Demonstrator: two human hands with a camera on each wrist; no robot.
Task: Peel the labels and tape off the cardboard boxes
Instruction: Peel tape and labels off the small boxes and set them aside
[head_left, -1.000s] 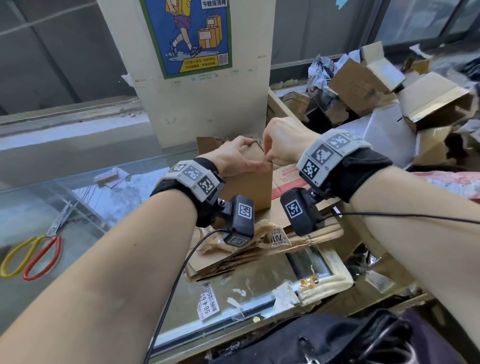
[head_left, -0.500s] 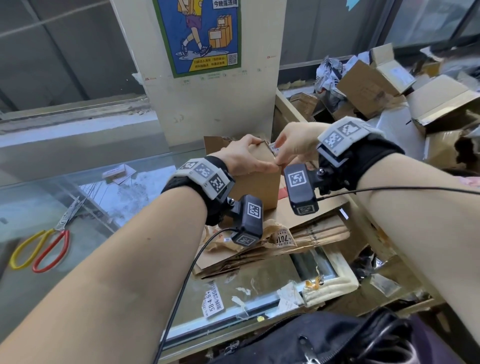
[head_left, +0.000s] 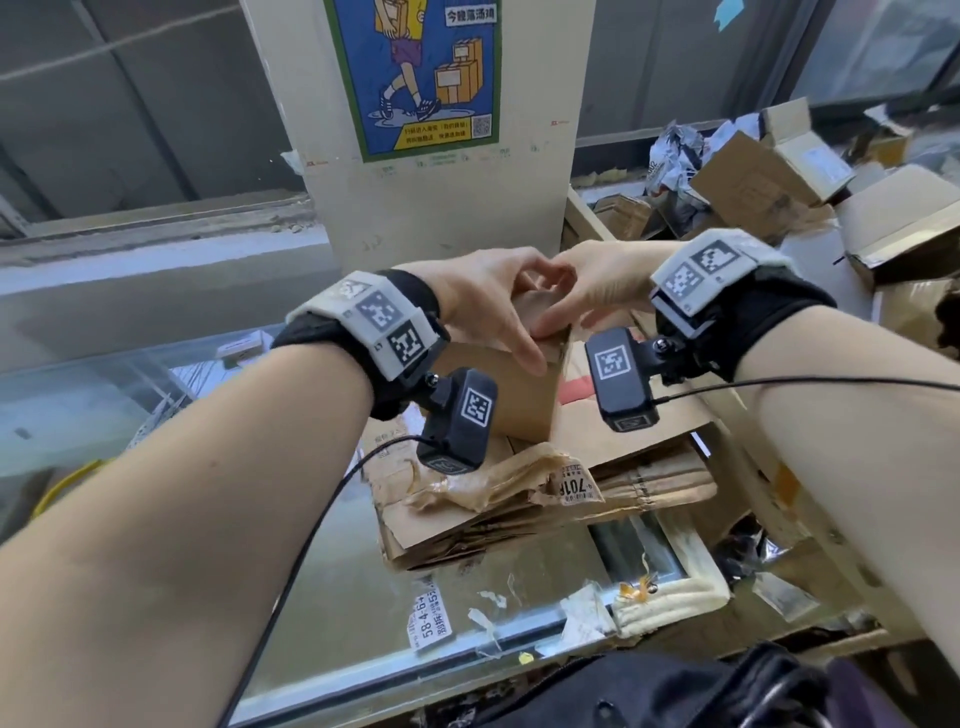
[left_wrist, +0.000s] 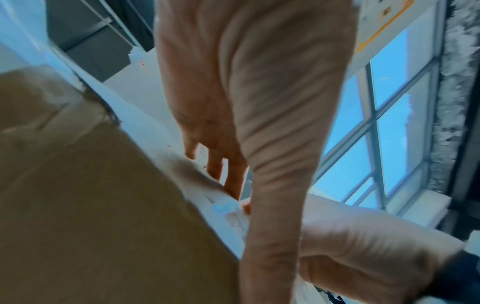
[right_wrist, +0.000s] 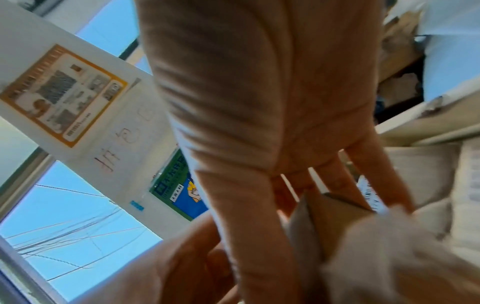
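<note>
The small cardboard box (head_left: 519, 384) is stood on the flattened cardboard stack (head_left: 597, 483) and gripped by the left hand (head_left: 488, 306) and right hand (head_left: 597, 291), fingers curled over its top. Peeled labels (head_left: 431, 613) lie below the stack; unprocessed boxes (head_left: 769, 176) remain beyond it.

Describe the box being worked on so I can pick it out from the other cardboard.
Below the poster on the pillar, a stack of flattened cardboard lies on the glass counter. On it stands the small brown box, the only one still upright, with both hands on its top edge.
</note>
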